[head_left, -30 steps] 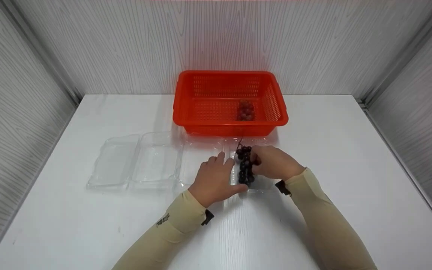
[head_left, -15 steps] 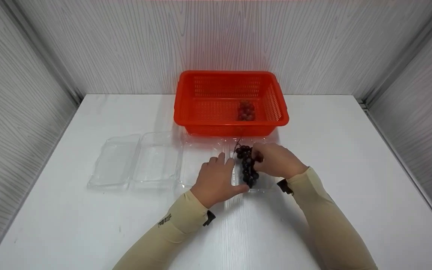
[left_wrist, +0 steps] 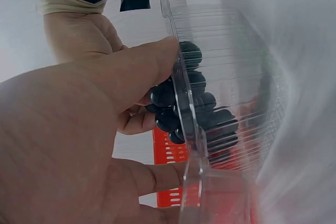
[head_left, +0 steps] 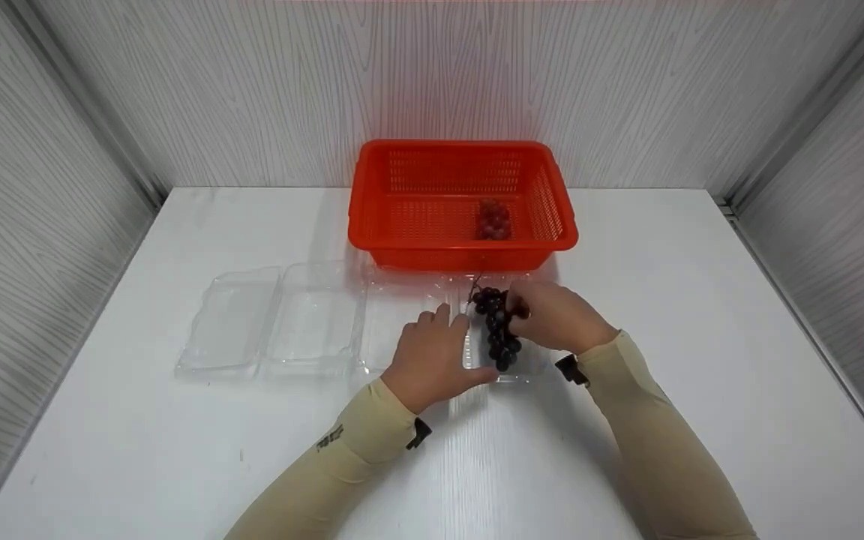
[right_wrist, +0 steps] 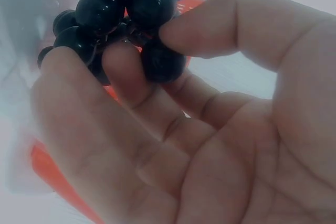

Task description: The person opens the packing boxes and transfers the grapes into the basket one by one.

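Observation:
A bunch of dark grapes [head_left: 505, 349], its thin stem toward the basket, is over the right-hand half of an opened clear plastic clamshell box [left_wrist: 231, 40]. My right hand [head_left: 556, 319] pinches the bunch from the right; in the right wrist view the thumb and fingertips press on several of the grapes [right_wrist: 152, 6]. On the other side, my left hand [head_left: 432, 360] spreads over the middle of the clamshell, thumb stretched toward its front edge. The left wrist view has that thumb [left_wrist: 152, 59] right at the box's rim, with grapes behind the clear wall.
Behind the clamshell stands a red plastic basket [head_left: 462, 259] with a bunch of red grapes [head_left: 493, 221] inside. Another opened clear clamshell [head_left: 312, 322] lies to the left on the white table [head_left: 139, 420]. Pale wood-grain panels [head_left: 252, 90] rise at the back and sides.
The lower end of the dark grape bunch has swung slightly right, and my right hand has shifted a little up and right with it. My left hand has barely moved.

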A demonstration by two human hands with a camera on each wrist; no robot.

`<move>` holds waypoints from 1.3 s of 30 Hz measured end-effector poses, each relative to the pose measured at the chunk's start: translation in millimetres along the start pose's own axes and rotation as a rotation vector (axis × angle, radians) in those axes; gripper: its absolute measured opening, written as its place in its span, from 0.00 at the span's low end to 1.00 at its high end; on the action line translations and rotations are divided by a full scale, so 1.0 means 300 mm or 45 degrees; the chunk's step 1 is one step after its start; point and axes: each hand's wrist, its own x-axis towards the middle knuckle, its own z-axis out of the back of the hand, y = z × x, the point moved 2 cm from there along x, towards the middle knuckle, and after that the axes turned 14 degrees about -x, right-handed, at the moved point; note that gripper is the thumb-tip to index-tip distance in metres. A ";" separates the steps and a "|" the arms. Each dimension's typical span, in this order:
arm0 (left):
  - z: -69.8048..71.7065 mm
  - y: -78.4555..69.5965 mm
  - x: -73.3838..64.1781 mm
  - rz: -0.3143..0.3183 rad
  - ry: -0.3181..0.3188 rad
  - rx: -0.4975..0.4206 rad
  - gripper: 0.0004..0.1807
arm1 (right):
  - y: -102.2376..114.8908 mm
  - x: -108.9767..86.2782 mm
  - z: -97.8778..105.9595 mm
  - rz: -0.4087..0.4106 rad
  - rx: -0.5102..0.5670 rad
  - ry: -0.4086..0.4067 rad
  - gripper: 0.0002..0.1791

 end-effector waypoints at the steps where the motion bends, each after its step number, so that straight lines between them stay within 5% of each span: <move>1: 0.001 0.000 0.001 0.001 0.002 0.004 0.47 | 0.000 0.000 0.001 0.006 0.001 -0.001 0.07; 19: 0.000 0.002 0.008 0.004 -0.011 0.016 0.58 | -0.001 -0.006 0.014 -0.010 0.007 -0.035 0.05; 39: 0.005 -0.003 -0.004 0.020 -0.018 0.003 0.56 | -0.008 -0.028 0.042 -0.035 0.013 -0.070 0.05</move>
